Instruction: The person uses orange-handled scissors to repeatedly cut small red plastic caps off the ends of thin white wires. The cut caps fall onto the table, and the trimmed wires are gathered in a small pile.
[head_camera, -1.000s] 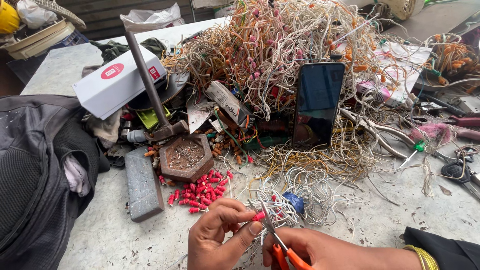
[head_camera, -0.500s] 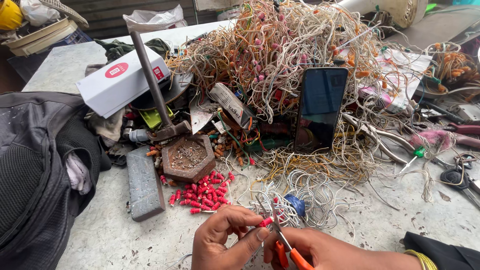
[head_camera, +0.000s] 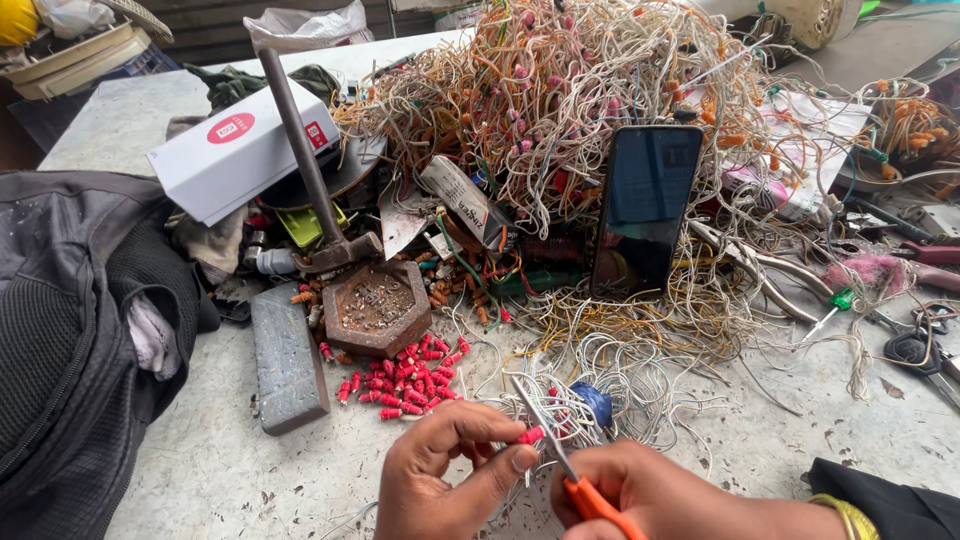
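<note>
A: Where is the piece you are working on?

B: Your left hand (head_camera: 445, 470) pinches a small red wire connector (head_camera: 530, 435) between thumb and forefinger, low in the view, just above the desk (head_camera: 220, 470). Its long axis runs left to right, tilted up a little to the right, with white wires (head_camera: 580, 410) trailing off its right end.

A: And the other hand?

B: Your right hand (head_camera: 660, 495) is closed around the orange-handled scissors (head_camera: 560, 460). The blades point up and to the left, crossing just beside the connector's right end, so the scissors are touching or nearly touching the wire there; I cannot tell which.

A: Any containers?

B: The rusty hexagonal block (head_camera: 377, 308) has a shallow hollow holding small metal scraps. The loose red connectors (head_camera: 405, 380) lie in a pile on the desk beside it, in no container.
</note>
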